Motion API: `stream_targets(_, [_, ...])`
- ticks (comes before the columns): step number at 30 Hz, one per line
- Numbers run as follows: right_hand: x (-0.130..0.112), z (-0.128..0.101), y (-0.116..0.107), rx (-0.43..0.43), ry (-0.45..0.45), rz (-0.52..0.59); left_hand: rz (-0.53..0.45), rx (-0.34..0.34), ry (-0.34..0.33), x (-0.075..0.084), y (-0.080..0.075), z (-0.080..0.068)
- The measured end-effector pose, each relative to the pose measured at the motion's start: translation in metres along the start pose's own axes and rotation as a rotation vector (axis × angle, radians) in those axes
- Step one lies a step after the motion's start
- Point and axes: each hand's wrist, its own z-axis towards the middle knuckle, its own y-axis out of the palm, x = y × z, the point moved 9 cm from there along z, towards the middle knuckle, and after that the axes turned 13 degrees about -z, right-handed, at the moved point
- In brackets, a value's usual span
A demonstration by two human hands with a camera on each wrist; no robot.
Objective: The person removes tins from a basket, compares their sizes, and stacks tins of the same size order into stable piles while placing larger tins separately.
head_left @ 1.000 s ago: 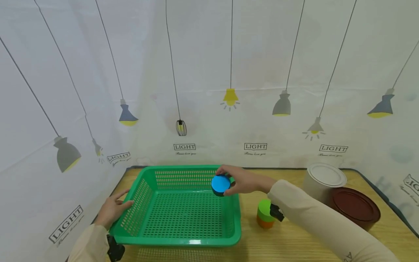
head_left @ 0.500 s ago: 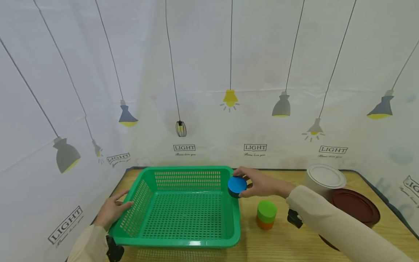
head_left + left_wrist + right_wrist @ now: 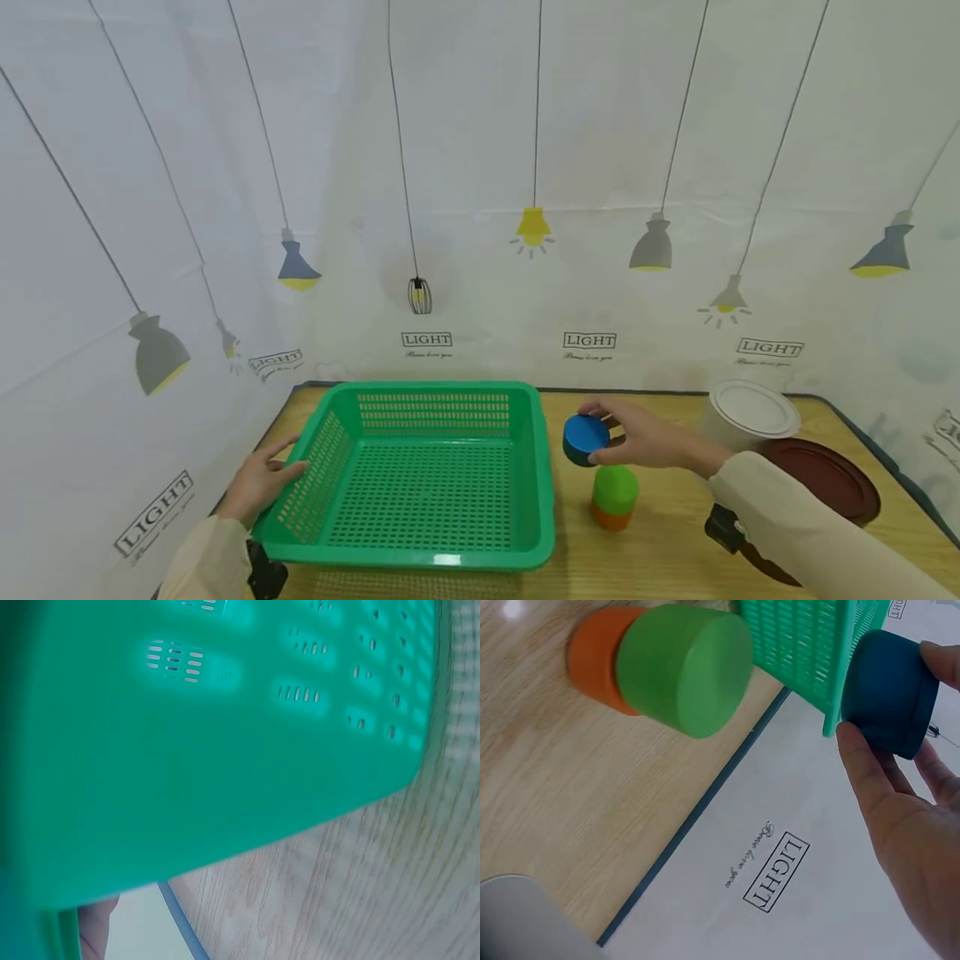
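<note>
My right hand pinches a blue stacking cup between thumb and fingers, bottom up, just right of the green basket. In the right wrist view the blue stacking cup shows its rim band close to the thumb. Just below it in the head view stands a green cup on top of an orange cup. My left hand holds the left rim of the green plastic basket, thumb over the edge and fingers along the outside. Its slotted floor is bare.
At the right stand a white lidded tub and a dark red lid, partly behind my right sleeve. Behind the wooden table hangs a white cloth printed with lamps. Another dark red edge shows under the right forearm.
My right hand has carried the blue stacking cup rightward, from above the basket's right side to outside it, near the green cup. The left hand and basket have stayed put.
</note>
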Motion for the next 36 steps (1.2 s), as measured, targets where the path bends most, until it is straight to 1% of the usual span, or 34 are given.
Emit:
stream_targets(4, [0.008,-0.009,0.001,0.008,0.013,0.001,-0.007,0.007,-0.034,-0.002,0.000,0.000])
stream_targets(6, [0.011,-0.013,0.001,0.015,0.016,0.001,0.003,0.008,-0.039,-0.003,-0.001,0.001])
stream_targets(9, [0.016,-0.019,0.001,0.021,0.037,0.010,0.005,0.010,-0.033,-0.001,-0.002,0.001])
stream_targets(13, [0.021,-0.024,0.004,0.018,0.058,0.036,0.010,0.002,-0.008,0.000,-0.002,0.001])
stream_targets(16, [0.025,-0.027,0.007,0.020,0.072,0.052,0.010,-0.001,-0.006,-0.001,-0.001,0.001])
stream_targets(23, [0.032,-0.032,0.011,0.027,0.094,0.044,0.024,-0.013,0.010,-0.001,0.000,0.001])
stream_targets(30, [0.038,-0.037,0.014,0.039,0.103,0.053,-0.007,-0.002,-0.014,-0.003,0.000,0.002])
stream_targets(36, [0.043,-0.038,0.016,0.041,0.125,0.062,-0.003,0.003,-0.020,-0.005,0.000,0.003])
